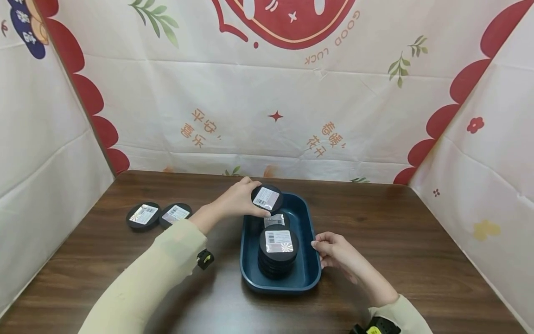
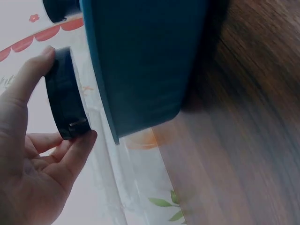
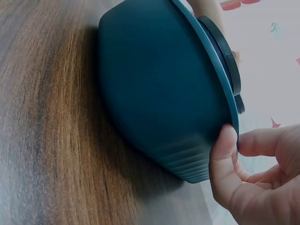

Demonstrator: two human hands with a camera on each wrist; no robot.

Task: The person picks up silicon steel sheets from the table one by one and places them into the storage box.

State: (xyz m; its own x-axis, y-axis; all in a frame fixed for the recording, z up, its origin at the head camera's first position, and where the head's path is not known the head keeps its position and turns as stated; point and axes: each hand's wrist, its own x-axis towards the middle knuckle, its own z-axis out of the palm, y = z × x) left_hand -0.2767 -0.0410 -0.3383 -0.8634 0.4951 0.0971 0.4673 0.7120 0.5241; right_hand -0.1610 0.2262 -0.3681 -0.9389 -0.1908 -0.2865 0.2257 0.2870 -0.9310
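Observation:
My left hand (image 1: 239, 198) pinches a flat black round case (image 1: 266, 198) with a white barcode label, thumb and fingers on its edge in the left wrist view. That case is over the far-left part of a deep blue rectangular tray (image 1: 306, 276). Inside the tray stands a stack of similar black cases (image 1: 278, 255), with another labelled case (image 1: 274, 220) behind it, partly hidden. On the tray's right side, my right hand (image 1: 338, 254) pinches the rim between thumb and fingers, plain in the right wrist view.
Two more labelled black cases, an outer one (image 1: 143, 216) and an inner one (image 1: 175, 214), lie on the brown wooden table (image 1: 375, 213) left of the tray. A printed white cloth (image 1: 242, 102) hangs behind the table and along both sides.

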